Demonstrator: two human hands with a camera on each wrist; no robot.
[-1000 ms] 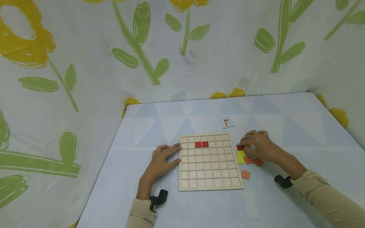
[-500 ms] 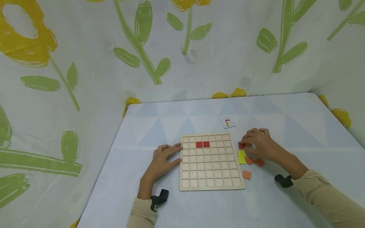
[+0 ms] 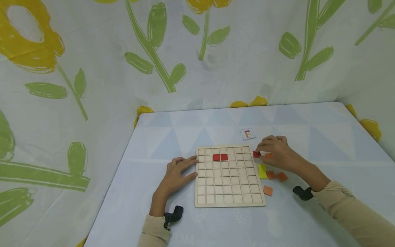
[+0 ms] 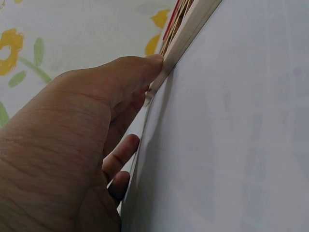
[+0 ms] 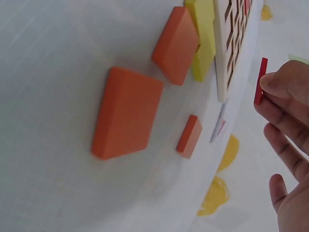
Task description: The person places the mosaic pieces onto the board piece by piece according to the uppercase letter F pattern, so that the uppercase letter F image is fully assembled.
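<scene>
Red tile (image 3: 255, 154) is pinched in the right hand (image 3: 276, 153), held up beside the right edge of the board (image 3: 229, 189), toward its far corner; two red squares (image 3: 216, 157) lie farther left. The left hand (image 3: 178, 175), fingers extended, touches the left edge.

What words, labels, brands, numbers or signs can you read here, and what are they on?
Nothing reads clearly.
Table: faint letter-like marks nearest the person, too washed out to read.
Card: small coloured grid; any lettering too small to read.
Board and red tiles: no text visible.
</scene>
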